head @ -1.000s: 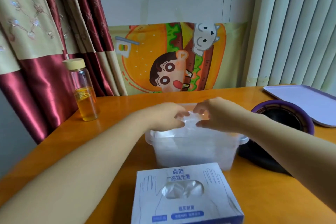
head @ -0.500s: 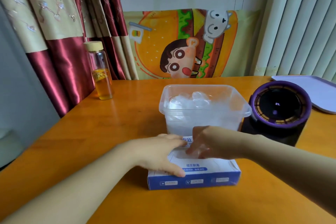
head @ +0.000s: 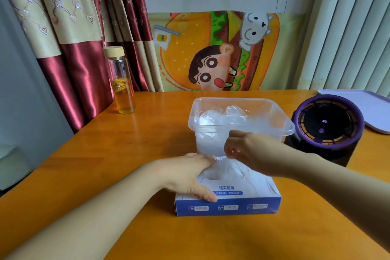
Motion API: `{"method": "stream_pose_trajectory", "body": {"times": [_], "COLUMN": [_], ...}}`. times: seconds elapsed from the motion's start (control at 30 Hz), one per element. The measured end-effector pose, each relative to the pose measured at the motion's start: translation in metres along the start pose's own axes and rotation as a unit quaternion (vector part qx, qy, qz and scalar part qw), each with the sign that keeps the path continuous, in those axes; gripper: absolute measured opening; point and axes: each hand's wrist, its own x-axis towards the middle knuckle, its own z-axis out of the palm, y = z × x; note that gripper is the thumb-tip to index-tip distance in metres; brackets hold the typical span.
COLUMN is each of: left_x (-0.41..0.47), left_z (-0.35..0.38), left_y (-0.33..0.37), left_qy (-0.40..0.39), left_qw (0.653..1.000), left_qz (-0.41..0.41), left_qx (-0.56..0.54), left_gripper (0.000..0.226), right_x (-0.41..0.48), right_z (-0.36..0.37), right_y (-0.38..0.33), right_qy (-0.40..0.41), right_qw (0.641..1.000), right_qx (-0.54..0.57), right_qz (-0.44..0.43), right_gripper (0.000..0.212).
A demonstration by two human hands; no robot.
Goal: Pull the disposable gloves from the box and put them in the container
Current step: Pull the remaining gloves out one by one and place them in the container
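Someone is drawing one disposable glove [head: 229, 170] up through the slot in the top of the glove box [head: 228, 202], which sits on the tabletop [head: 147, 133]. To do it well, I'd say the pull should go straight up and gently. The film is thin and clingy, and a sideways yank may tear it or drag a bunch of gloves out at once.

The left hand [head: 185, 177] lies flat on the left part of the box top with its fingers straight, pressing the box down. That seems wise, since the box looks light.

The right hand [head: 253, 154] is just above the box. Its grip is narrow, with fingertips pinched on the top of the glove, whose lower part is inside the slot.

The clear plastic container [head: 282, 126] stands just behind the box. It already holds crumpled gloves [head: 223, 116], so the carry is short, up and over its near rim.
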Motion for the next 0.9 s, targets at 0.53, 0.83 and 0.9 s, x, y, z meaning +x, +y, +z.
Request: {"method": "stream_pose_trajectory", "body": {"times": [0.53, 0.83, 0.9], "left_x": [-0.003, -0.023, -0.011], "left_z": [-0.001, -0.028, -0.032], "left_y": [0.003, -0.002, -0.014], "left_qy": [-0.004, 0.174, 0.271], "left_qw": [0.999, 0.935, 0.893], "left_qz": [-0.027, 0.067, 0.076], "left_qx": [-0.041, -0.302, -0.351], "left_gripper": [0.083, 0.081, 0.097], "right_x": [0.009, -0.003, -0.003], "right_z": [-0.05, -0.06, -0.058], "right_y": [-0.005, 0.002, -0.001], "right_qy": [0.228, 0.082, 0.068], "right_qw": [0.937, 0.855, 0.821], "right_qx": [0.241, 0.448, 0.504], "right_qz": [0.109, 0.247, 0.258], "right_gripper": [0.01, 0.035, 0.027]}}
